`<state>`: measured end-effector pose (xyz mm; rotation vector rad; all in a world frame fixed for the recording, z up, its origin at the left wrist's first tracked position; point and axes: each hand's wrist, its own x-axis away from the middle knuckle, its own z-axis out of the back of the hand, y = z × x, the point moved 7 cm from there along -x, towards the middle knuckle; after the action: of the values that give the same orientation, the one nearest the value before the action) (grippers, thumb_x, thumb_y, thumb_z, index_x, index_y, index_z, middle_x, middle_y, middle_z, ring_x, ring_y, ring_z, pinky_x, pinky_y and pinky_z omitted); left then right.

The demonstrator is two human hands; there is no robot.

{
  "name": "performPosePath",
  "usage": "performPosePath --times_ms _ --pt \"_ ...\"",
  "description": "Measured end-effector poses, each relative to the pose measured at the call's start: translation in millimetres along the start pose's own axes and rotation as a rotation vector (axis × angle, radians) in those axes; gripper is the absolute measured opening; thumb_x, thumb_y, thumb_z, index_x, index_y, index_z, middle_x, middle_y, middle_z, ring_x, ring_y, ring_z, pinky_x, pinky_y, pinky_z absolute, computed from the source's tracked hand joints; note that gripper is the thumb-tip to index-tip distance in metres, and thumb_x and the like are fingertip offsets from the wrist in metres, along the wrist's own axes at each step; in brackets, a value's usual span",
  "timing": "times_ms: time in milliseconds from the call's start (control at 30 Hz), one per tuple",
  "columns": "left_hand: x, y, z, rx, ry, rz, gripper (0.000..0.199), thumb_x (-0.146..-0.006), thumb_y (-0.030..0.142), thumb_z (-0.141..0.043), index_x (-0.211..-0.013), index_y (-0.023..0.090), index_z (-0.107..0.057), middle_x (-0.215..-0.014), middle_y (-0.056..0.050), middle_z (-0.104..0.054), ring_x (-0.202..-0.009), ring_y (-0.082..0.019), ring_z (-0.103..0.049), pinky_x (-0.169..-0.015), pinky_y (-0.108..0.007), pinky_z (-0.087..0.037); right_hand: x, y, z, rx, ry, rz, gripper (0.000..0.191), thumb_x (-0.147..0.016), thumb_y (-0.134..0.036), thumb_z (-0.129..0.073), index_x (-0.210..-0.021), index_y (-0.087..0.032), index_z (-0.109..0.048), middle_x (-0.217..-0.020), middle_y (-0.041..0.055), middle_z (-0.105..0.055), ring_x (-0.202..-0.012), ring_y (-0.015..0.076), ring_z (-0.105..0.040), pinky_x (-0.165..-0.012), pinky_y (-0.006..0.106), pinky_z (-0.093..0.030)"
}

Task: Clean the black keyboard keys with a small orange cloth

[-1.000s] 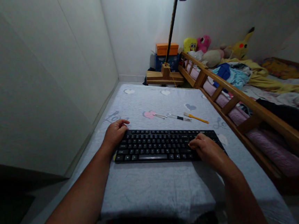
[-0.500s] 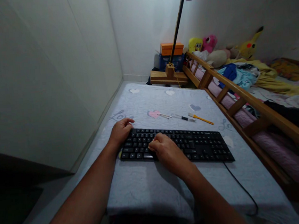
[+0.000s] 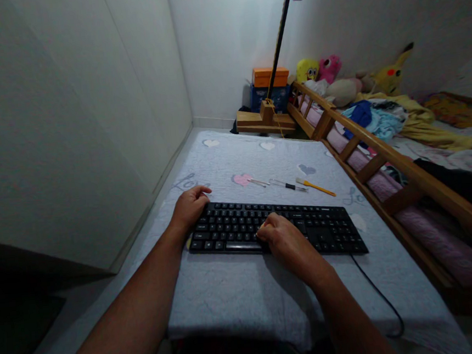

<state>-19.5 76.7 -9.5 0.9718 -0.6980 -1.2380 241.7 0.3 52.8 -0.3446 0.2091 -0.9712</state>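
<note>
A black keyboard (image 3: 240, 229) lies on the cloth-covered table, its cable trailing off the near right side. My left hand (image 3: 189, 207) grips the keyboard's upper left corner, thumb against the edge and index finger reaching past it. Over the keys right of the space bar, my right hand (image 3: 280, 236) is closed in a pinch. A small pale bit shows at its fingertips, too hidden to name. Behind the keyboard lie cotton swabs (image 3: 258, 182), a thin metal tool with a black grip (image 3: 290, 186) and a yellow-handled brush (image 3: 317, 187).
The light cloth (image 3: 213, 294) with hearts covers the table. A wooden bed rail (image 3: 377, 159) runs along the right, with clothes and plush toys beyond. White cabinet doors (image 3: 90, 118) stand at left. A wooden stand (image 3: 266, 118) with a black pole is behind the table.
My right hand has moved to the right along the keys, uncovering more of the space bar. My left hand stays at the corner.
</note>
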Motion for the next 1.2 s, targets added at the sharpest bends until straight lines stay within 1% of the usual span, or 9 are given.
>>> performPosePath --times_ms 100,200,367,500,733,967,1033,1100,1200 --pt "-1 1 0.8 -0.017 -0.002 -0.016 0.032 -0.066 0.029 -0.055 -0.093 0.018 -0.070 -0.066 0.001 -0.060 -0.062 -0.019 -0.054 -0.059 -0.030 -0.039 8 10 5 0.018 -0.014 -0.021 0.024 -0.091 -0.009 -0.051 -0.081 -0.018 -0.070 -0.094 0.0078 -0.062 -0.089 0.0185 -0.057 -0.075 0.026 -0.042" --pt "-1 1 1.2 -0.015 0.000 -0.015 0.032 -0.066 0.030 -0.055 -0.092 0.018 -0.069 -0.065 0.002 -0.059 -0.060 -0.018 -0.052 -0.058 -0.029 -0.038 15 22 10 0.010 -0.028 -0.069 0.028 -0.090 -0.007 -0.048 -0.086 -0.018 -0.073 -0.095 0.0080 -0.062 -0.089 0.0181 -0.058 -0.077 0.026 -0.043" --pt "2 3 0.8 -0.003 0.005 0.017 0.034 -0.065 0.029 -0.055 -0.093 0.018 -0.070 -0.065 0.002 -0.060 -0.058 -0.017 -0.052 -0.057 -0.029 -0.037 24 43 17 -0.026 -0.010 -0.171 0.027 -0.091 -0.010 -0.048 -0.088 -0.017 -0.074 -0.095 0.0082 -0.065 -0.088 0.0181 -0.059 -0.078 0.027 -0.044" --pt "2 3 0.7 0.006 0.003 0.028 0.034 -0.065 0.030 -0.057 -0.093 0.017 -0.070 -0.065 0.002 -0.059 -0.058 -0.017 -0.052 -0.057 -0.029 -0.037 32 56 22 -0.020 0.007 -0.177 0.026 -0.091 -0.012 -0.050 -0.088 -0.017 -0.075 -0.095 0.0087 -0.065 -0.088 0.0188 -0.060 -0.078 0.029 -0.045" --pt "0 2 0.8 -0.004 -0.002 0.012 0.034 -0.065 0.031 -0.057 -0.093 0.018 -0.070 -0.065 0.002 -0.058 -0.061 -0.018 -0.052 -0.058 -0.029 -0.038 47 80 27 -0.003 0.052 -0.203 0.027 -0.086 -0.008 -0.051 -0.089 -0.018 -0.076 -0.093 0.0079 -0.066 -0.086 0.0188 -0.062 -0.076 0.029 -0.047" --pt "0 2 1.0 0.003 0.005 0.012 0.033 -0.065 0.031 -0.057 -0.092 0.018 -0.070 -0.065 0.002 -0.059 -0.061 -0.018 -0.053 -0.059 -0.029 -0.039 60 98 34 0.044 0.060 -0.221 0.026 -0.088 -0.012 -0.051 -0.090 -0.020 -0.076 -0.092 0.0084 -0.066 -0.085 0.0200 -0.064 -0.076 0.030 -0.050" --pt "0 2 0.8 0.003 0.003 0.013 0.033 -0.065 0.030 -0.057 -0.092 0.018 -0.070 -0.065 0.002 -0.059 -0.060 -0.018 -0.053 -0.059 -0.029 -0.039 62 97 38 0.043 0.078 -0.225 0.024 -0.089 -0.014 -0.052 -0.090 -0.020 -0.076 -0.091 0.0082 -0.065 -0.084 0.0201 -0.063 -0.076 0.030 -0.049" --pt "0 2 0.7 0.008 0.002 0.012 0.033 -0.064 0.030 -0.057 -0.092 0.018 -0.070 -0.065 0.002 -0.059 -0.061 -0.018 -0.053 -0.059 -0.029 -0.038 60 89 40 0.016 0.110 -0.206 0.022 -0.091 -0.017 -0.053 -0.089 -0.019 -0.075 -0.091 0.0075 -0.063 -0.084 0.0197 -0.062 -0.076 0.030 -0.049" --pt "0 1 0.5 0.022 -0.001 0.015 0.033 -0.064 0.030 -0.057 -0.092 0.018 -0.069 -0.064 0.002 -0.058 -0.060 -0.018 -0.052 -0.058 -0.029 -0.038 49 58 36 -0.071 0.138 -0.114 0.022 -0.095 -0.019 -0.053 -0.092 -0.019 -0.074 -0.093 0.0072 -0.062 -0.086 0.0184 -0.061 -0.077 0.029 -0.048"
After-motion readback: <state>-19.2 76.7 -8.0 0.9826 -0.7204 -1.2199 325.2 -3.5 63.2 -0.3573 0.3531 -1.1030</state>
